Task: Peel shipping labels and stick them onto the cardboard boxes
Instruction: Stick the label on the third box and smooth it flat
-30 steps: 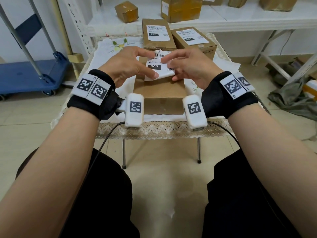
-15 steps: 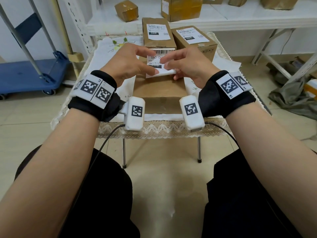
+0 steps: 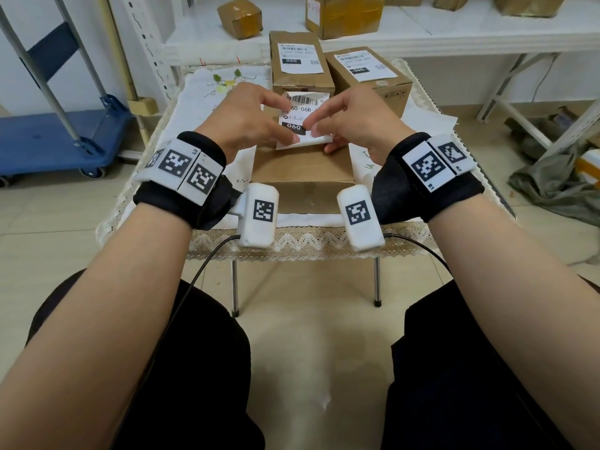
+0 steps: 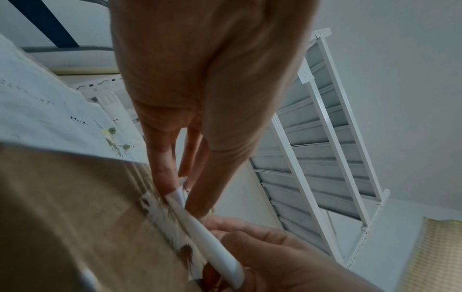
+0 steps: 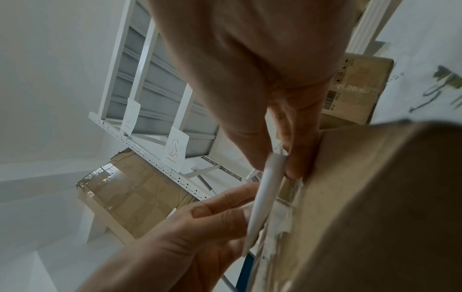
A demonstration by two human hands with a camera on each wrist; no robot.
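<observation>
A white shipping label [image 3: 300, 120] with a barcode and a black "060" strip hangs just above a plain cardboard box [image 3: 302, 167] at the table's near edge. My left hand [image 3: 246, 120] pinches its lower left corner, and my right hand [image 3: 352, 120] pinches its lower right edge. In the left wrist view the label [image 4: 200, 223] shows edge-on between thumb and finger, over torn white residue on the box [image 4: 75, 217]. The right wrist view shows the same label [image 5: 265, 193] edge-on above the box [image 5: 362, 207]. Two boxes [image 3: 300, 61] [image 3: 367, 74] behind carry stuck labels.
The small table [image 3: 311, 237] has a white lace cloth. A white shelf [image 3: 422, 30] behind holds several taped boxes. A blue platform cart [image 3: 55, 138] stands at the left. Grey-green cloth [image 3: 558, 186] and shelf legs lie on the floor at the right.
Both hands have lifted the label and tipped it more upright, so its barcode end now shows above the fingers. The box underneath has not moved.
</observation>
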